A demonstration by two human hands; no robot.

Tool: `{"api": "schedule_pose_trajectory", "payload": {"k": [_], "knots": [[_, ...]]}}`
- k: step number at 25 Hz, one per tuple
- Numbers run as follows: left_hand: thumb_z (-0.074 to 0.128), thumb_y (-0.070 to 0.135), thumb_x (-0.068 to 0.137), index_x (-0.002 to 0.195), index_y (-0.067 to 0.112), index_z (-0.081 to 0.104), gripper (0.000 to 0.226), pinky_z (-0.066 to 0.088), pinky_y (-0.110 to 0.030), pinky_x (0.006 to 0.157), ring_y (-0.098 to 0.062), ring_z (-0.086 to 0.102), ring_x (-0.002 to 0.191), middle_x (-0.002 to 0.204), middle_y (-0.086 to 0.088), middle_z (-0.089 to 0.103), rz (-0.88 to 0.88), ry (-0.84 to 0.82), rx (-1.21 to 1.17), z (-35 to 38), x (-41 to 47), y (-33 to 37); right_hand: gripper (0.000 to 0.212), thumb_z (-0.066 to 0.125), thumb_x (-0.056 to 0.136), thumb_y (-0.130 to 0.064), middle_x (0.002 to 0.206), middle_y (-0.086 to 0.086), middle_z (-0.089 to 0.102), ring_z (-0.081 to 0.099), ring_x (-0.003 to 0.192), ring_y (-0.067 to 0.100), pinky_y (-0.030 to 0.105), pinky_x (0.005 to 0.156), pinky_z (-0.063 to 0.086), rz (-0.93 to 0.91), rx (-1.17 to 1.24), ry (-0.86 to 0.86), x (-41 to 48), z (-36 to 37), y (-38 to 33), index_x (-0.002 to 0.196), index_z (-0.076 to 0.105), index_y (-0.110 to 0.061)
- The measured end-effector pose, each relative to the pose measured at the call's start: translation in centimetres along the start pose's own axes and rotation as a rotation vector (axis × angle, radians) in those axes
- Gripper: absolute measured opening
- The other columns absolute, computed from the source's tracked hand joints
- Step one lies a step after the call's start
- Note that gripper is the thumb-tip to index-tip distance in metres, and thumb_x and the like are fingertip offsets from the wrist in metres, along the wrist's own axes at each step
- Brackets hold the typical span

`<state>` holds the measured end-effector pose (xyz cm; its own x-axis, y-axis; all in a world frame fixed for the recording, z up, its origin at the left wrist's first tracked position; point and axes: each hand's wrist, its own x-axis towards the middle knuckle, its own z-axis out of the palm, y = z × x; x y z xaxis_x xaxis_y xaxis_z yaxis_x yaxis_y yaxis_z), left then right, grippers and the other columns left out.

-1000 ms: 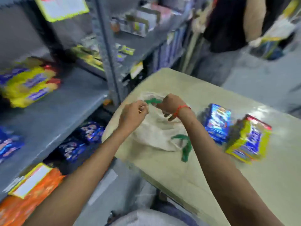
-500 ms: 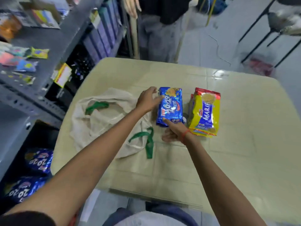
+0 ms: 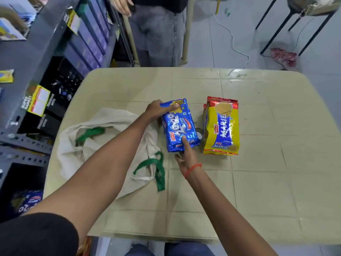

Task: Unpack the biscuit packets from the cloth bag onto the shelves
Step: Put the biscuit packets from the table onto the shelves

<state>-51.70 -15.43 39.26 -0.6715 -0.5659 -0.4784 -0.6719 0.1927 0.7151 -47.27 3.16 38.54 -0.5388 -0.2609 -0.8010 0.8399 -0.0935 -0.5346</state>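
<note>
A blue biscuit packet lies on the beige table. My left hand grips its far end, and my right hand holds its near end with the thumb on top. A yellow Marie biscuit packet lies just right of it, untouched. The cream cloth bag with green handles lies slack on the table's left side, under my left forearm.
Grey metal shelves stand to the left with boxes, labels and more blue packets low down. A person stands beyond the table's far edge. Chair legs and a cable are on the floor at the far right.
My hands left the cloth bag and moved right onto the blue packet. My view turned from the shelves to the table. The left hand now wraps the packet's far end.
</note>
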Motion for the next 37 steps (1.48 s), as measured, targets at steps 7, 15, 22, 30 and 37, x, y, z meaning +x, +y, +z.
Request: {"api": "schedule_pose_trajectory", "payload": {"k": [7, 15, 22, 30, 37], "knots": [[0.072, 0.063, 0.060, 0.063, 0.022, 0.057, 0.044, 0.043, -0.028, 0.065, -0.013, 0.057, 0.066, 0.069, 0.007, 0.063, 0.038, 0.349, -0.418, -8.1, -8.1, -5.3, 0.036, 0.063, 0.088, -0.034, 0.116, 0.006, 0.069, 0.066, 0.105, 0.022, 0.038, 0.096, 0.052, -0.347, -0.125, 0.015, -4.9, 6.5, 3.3, 0.118, 0.063, -0.016], [0.063, 0.032, 0.086, 0.079, 0.021, 0.067, 0.014, 0.051, -0.018, 0.058, -0.002, 0.064, 0.059, 0.066, 0.012, 0.071, -0.144, 0.463, -0.843, -18.1, -26.6, -17.9, 0.022, 0.064, 0.085, -0.019, 0.089, 0.014, 0.066, 0.063, 0.085, 0.025, 0.049, 0.084, 0.053, -0.462, -0.565, -0.299, -11.7, 15.4, 8.9, 0.096, 0.069, 0.000], [0.061, 0.052, 0.081, 0.097, 0.022, 0.070, 0.036, 0.058, -0.019, 0.062, -0.006, 0.073, 0.074, 0.088, 0.004, 0.078, -0.244, 0.978, -0.989, -21.9, -45.2, -27.6, 0.020, 0.064, 0.079, -0.032, 0.081, 0.009, 0.071, 0.066, 0.081, 0.025, 0.040, 0.083, 0.053, -0.443, -1.009, -0.853, -22.8, 23.8, 20.9, 0.075, 0.069, -0.014], [0.056, 0.075, 0.068, 0.112, 0.021, 0.054, 0.070, 0.052, -0.039, 0.087, -0.019, 0.059, 0.099, 0.110, 0.002, 0.055, -0.523, 1.487, -1.000, -25.5, -58.7, -35.7, 0.035, 0.062, 0.086, -0.039, 0.072, 0.004, 0.063, 0.059, 0.067, 0.019, 0.035, 0.068, 0.045, -0.372, -1.281, -1.250, -34.4, 29.7, 36.7, 0.092, 0.067, -0.005], [0.051, 0.067, 0.080, 0.111, 0.021, 0.057, 0.056, 0.050, -0.042, 0.085, -0.017, 0.051, 0.098, 0.090, 0.011, 0.051, -0.635, 1.499, -1.065, -26.4, -62.7, -40.6, 0.039, 0.058, 0.089, -0.042, 0.061, 0.002, 0.046, 0.043, 0.057, 0.019, 0.031, 0.055, 0.032, -0.407, -1.415, -1.320, -37.6, 29.8, 43.3, 0.065, 0.050, -0.013]]}}
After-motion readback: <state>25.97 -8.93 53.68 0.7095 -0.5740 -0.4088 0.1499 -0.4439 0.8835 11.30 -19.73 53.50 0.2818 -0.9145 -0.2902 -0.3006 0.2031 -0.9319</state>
